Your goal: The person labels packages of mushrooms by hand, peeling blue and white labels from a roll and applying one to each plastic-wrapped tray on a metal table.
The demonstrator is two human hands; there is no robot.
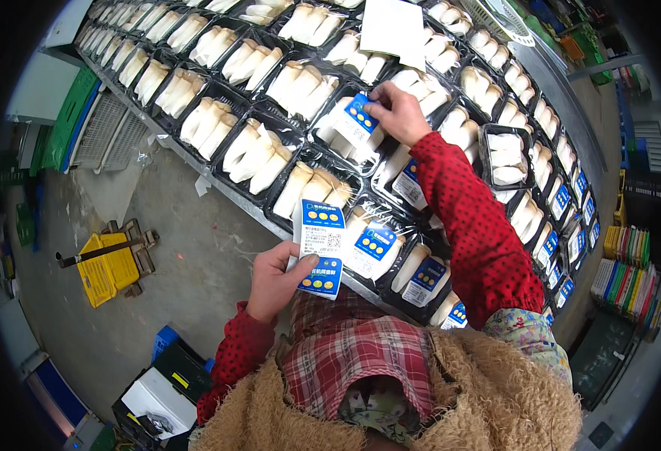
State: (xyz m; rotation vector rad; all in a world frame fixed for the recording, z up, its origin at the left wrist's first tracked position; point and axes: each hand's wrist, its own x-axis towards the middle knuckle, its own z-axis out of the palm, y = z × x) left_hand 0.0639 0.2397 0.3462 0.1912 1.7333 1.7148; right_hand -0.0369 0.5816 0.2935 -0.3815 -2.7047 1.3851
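My left hand [277, 277] pinches a strip of blue-and-white printed labels [322, 239] near the table's front edge. Over a film-wrapped black tray of king oyster mushrooms [341, 145], my right hand [399, 113] has its thumb and fingers on the upper corner of a single label [357, 119]. That label lies against the film, but I cannot tell how much of it is stuck down. Close to my body, a wrapped tray [372, 242] bears a label of the same kind, and so does the darker tray [422, 276] beside it.
Rows of wrapped mushroom trays [302, 84] cover the metal table [195, 159]. A smaller tray [507, 156] rests on top of others at right. White paper [392, 28] lies across the far trays. A yellow crate [107, 268] stands on the floor at left.
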